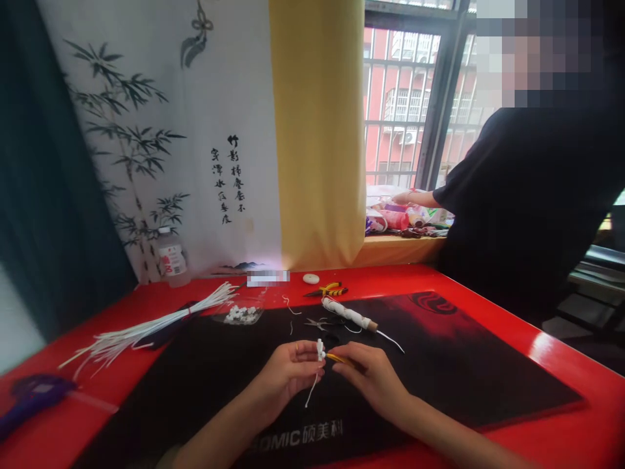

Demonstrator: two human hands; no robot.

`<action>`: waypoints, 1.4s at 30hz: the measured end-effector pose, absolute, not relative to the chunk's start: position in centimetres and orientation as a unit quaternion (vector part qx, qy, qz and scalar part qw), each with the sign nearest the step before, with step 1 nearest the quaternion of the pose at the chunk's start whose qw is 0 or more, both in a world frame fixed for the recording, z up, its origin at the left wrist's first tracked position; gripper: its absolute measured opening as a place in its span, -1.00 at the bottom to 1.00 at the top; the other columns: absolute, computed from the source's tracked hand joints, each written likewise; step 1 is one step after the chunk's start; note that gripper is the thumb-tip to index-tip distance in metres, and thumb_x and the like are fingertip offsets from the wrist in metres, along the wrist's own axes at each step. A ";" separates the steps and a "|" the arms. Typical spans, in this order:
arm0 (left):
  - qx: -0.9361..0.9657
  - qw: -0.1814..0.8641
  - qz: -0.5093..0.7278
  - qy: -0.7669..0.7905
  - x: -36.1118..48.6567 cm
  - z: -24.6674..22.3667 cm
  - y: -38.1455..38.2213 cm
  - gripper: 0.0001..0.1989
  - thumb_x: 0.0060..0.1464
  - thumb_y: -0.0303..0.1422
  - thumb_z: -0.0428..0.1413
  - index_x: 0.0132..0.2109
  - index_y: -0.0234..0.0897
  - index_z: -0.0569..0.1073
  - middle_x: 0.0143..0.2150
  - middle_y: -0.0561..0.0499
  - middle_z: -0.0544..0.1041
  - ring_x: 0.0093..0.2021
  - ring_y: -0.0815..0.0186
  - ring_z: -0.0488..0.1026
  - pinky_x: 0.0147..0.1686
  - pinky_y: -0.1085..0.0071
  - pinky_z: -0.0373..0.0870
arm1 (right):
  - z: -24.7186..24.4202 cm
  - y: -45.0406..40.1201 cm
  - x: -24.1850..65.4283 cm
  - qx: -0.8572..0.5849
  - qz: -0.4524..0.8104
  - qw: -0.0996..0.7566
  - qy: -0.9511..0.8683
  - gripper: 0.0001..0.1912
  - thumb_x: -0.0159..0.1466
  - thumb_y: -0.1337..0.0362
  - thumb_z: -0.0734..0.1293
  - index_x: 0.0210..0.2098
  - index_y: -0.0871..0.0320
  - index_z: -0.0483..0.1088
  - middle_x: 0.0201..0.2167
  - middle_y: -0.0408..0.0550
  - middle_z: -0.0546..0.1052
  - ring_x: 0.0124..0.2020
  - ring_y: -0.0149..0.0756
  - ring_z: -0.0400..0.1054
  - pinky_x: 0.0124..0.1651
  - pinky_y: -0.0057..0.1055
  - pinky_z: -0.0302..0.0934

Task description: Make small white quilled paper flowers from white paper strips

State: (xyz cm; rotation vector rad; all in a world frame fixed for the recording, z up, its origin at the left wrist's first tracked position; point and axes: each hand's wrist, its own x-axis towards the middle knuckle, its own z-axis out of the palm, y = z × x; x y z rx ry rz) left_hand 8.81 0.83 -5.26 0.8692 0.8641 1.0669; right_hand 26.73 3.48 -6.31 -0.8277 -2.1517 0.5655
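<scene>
Left hand (291, 370) over the black mat (439, 365) pinches a small white knotted cord (320, 350); right hand (374, 372), also above the mat, holds a slim yellow tool (338, 357) at it.

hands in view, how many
3: the wearer's left hand holding a small white piece, right hand holding a thin yellow tool, and another person's hand near the window; their other hand isn't visible.

Surface (547, 345) carries mat (463, 365). On mat, beyond left hand (286, 370) and right hand (374, 371): scissors (319, 324) — cord roll (349, 314) to their right. Behind mat: pliers (336, 291) — disc (311, 279) to their left.
</scene>
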 end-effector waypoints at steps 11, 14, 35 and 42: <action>0.442 0.689 0.420 0.392 7.9 -4.0 0.5 -0.78 -0.25 -0.47 0.23 -0.32 -0.36 0.54 -0.45 0.01 0.47 -0.48 0.46 0.33 -0.36 0.52 0.23 | -6.4 3.7 27.2 -0.319 0.173 0.400 -0.842 -0.92 0.13 0.26 0.29 -0.39 0.15 0.36 -0.48 -0.10 0.44 -0.47 -0.37 0.29 -0.41 -0.48 0.14; 0.460 0.683 0.407 0.395 7.8 -3.6 0.5 -0.78 -0.23 -0.47 0.21 -0.30 -0.35 0.55 -0.47 0.02 0.47 -0.49 0.46 0.31 -0.37 0.52 0.22 | -6.2 3.7 27.3 -0.303 0.170 0.402 -0.847 -0.91 0.15 0.26 0.28 -0.38 0.14 0.38 -0.45 -0.07 0.45 -0.43 -0.33 0.31 -0.36 -0.45 0.14; 0.577 0.646 0.364 0.343 8.3 -3.2 -0.4 -0.77 -0.21 -0.49 0.17 -0.29 -0.28 0.56 -0.46 0.04 0.45 -0.47 0.42 0.26 -0.41 0.48 0.18 | -5.3 5.0 28.1 -0.176 0.669 0.146 -0.708 -0.68 0.18 0.13 0.23 -0.48 0.31 0.34 -0.78 -0.28 0.20 -0.79 -0.62 -0.03 -0.75 -0.64 -0.20; 0.534 0.671 0.401 0.322 9.4 -3.7 -0.8 -0.79 -0.19 -0.47 0.17 -0.29 -0.29 0.55 -0.51 0.06 0.43 -0.51 0.46 0.24 -0.43 0.52 0.16 | -6.8 4.6 27.6 -0.068 0.845 0.056 -0.527 -0.67 0.18 0.11 0.22 -0.57 0.21 0.16 -0.80 -0.41 -0.05 -0.85 -0.66 -0.26 -0.84 -0.71 -0.24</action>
